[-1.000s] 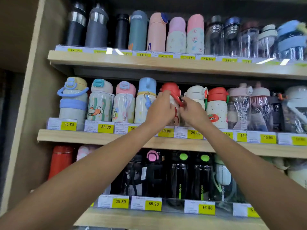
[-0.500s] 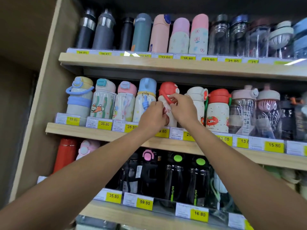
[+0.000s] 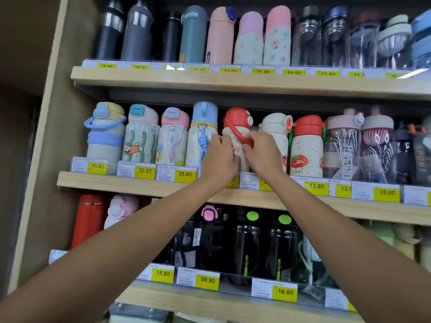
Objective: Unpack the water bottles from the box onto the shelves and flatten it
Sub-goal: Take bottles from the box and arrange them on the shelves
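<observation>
Lower than a second ago, left hand (image 3: pixel 220 158) and right hand (image 3: pixel 263 153) curl their fingers round the red-capped white water bottle (image 3: pixel 236 118), upright, cap up, on the middle wooden shelf (image 3: pixel 116 183).

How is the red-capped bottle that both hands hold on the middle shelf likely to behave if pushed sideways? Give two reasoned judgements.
Tall and narrow, the red-capped bottle would probably tip rather than slide, though the blue-capped bottle and white-capped bottle close beside it should check it. Its red strap curves, so probably flexes.
</observation>
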The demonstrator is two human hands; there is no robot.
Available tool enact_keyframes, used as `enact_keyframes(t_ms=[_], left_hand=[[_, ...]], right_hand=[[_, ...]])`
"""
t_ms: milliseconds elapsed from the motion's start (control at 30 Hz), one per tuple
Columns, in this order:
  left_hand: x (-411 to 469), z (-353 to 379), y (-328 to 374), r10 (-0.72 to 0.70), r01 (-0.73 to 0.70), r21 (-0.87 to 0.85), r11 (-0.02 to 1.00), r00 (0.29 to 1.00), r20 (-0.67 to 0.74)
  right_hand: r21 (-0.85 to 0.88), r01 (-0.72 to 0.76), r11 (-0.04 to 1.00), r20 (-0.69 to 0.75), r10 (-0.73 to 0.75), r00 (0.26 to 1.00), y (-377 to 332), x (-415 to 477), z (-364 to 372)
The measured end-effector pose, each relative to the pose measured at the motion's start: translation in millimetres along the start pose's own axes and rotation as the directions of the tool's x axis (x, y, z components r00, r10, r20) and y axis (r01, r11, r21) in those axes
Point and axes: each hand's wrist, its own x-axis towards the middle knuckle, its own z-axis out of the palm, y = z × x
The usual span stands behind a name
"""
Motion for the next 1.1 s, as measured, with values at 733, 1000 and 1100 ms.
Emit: enact_keyframes(t_ms=[733, 1000, 1100], left_hand=[[-3, -4, -19, 0.018, -0.018, -0.058, 0.998, 1.000, 0.002], [-1, -6, -25, 0.043, -0.043, -0.016, 0.999, 0.998, 0.048], [-1, -6, -24, 0.063, -0.063, 0.001, 0.998, 0.997, 0.049]], right_hand=[[0.099, 0.042, 0.994, -0.076, -0.034, 0.997, -20, 4, 26], [0.098, 0.075, 0.992, -0.084, -0.067, 0.994, -29, 1, 21], [0.112, 0.080, 0.991, -0.097, -0.069, 0.993, -29, -1, 18]])
